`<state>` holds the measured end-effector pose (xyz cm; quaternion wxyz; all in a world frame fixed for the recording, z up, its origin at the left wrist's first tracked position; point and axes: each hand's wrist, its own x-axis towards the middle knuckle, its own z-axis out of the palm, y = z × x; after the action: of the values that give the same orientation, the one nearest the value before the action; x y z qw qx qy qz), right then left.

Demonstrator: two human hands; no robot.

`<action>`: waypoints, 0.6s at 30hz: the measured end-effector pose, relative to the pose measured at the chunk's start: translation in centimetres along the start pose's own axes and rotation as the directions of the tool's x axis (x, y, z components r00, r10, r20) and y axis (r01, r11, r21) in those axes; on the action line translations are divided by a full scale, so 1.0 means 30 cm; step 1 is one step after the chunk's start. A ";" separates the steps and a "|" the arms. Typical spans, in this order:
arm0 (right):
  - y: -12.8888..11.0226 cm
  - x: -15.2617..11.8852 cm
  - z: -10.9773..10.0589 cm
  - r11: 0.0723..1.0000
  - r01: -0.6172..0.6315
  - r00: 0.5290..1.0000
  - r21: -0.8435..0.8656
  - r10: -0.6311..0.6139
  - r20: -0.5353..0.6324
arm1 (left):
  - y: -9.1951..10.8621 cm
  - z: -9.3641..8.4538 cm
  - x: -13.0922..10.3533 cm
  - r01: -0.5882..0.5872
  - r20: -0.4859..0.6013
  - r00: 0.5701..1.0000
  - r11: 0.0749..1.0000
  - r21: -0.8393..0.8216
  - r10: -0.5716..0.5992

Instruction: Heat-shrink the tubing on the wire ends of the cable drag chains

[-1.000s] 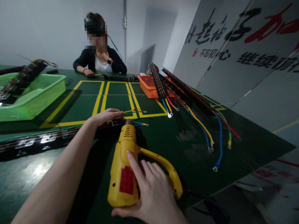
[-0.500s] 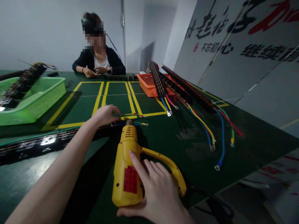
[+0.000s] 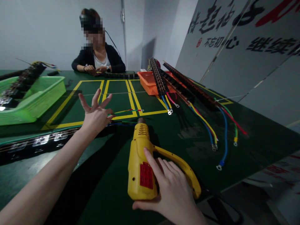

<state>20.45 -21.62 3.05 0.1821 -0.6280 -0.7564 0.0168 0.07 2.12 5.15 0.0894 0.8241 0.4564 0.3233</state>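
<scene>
heat gun point(image 3: 139, 156) of yellow plastic is at the lower centre of the frame, held by the right hand point(image 3: 173, 184), its index finger straight, the other fingers curled close together. left of the centre, the left hand point(image 3: 96, 115) pinches thin yellow and green wires point(image 3: 124, 111), its other three fingers spread wide.

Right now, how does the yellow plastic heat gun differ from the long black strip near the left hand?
The yellow heat gun is stout, with a looped handle; the black strip is long and narrow. The right hand holds the heat gun, while the strip lies on the green table. Both are partly hidden.
</scene>
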 end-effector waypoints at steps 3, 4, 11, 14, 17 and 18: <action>-0.016 0.003 0.012 0.999 0.042 0.998 -0.027 -0.043 -0.047 | 0.000 -0.004 -0.014 -0.105 -0.002 0.994 0.987 0.122 0.106; -0.023 0.005 0.015 0.998 0.053 0.997 -0.029 -0.055 -0.057 | -0.006 -0.002 -0.018 -0.142 -0.011 0.989 0.976 0.162 0.145; -0.079 0.034 0.035 0.992 0.128 0.989 0.014 -0.126 -0.074 | -0.075 0.037 -0.035 -0.147 -0.023 0.988 0.971 0.186 0.154; -0.109 0.050 0.051 0.988 0.148 0.988 0.034 -0.146 -0.056 | -0.084 0.039 -0.030 -0.102 0.031 0.994 0.994 0.028 0.102; -0.146 0.067 0.070 0.986 0.156 0.988 0.053 -0.155 -0.021 | -0.085 0.028 -0.016 -0.044 0.105 0.993 0.993 -0.106 0.055; -0.159 0.072 0.077 0.986 0.159 0.987 0.056 -0.159 -0.017 | -0.086 0.024 -0.011 -0.021 0.118 0.992 0.989 -0.145 0.038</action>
<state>14.96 -20.09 2.66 0.2055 -0.5603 -0.8021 0.0197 -1.40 3.42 3.29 0.1710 0.8404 0.4134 0.3061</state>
